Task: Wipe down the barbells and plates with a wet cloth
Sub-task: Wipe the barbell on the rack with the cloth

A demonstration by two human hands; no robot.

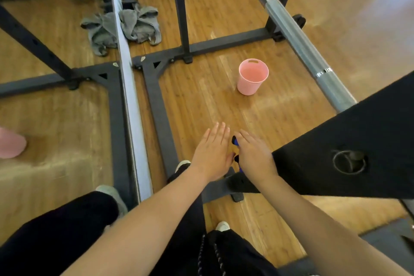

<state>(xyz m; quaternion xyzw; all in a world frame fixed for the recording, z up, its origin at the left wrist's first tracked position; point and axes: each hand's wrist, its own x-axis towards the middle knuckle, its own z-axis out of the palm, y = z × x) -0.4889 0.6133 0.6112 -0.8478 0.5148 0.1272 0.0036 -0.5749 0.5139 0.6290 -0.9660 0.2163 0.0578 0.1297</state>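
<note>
Hands (pixel 233 154) close — pink bucket (pixel 252 77) beyond

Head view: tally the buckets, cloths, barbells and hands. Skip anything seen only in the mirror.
Pink bucket: 1
Grey cloth: 1
Barbell: 1
Hands: 2, the left hand and the right hand
Total: 5

We see our bare forearms, no sleeves, above black trousers (pixel 56 231) at lower left, a braided black-and-white drawstring (pixel 216 253) at bottom centre, and pale shoes (pixel 223 226).
</note>
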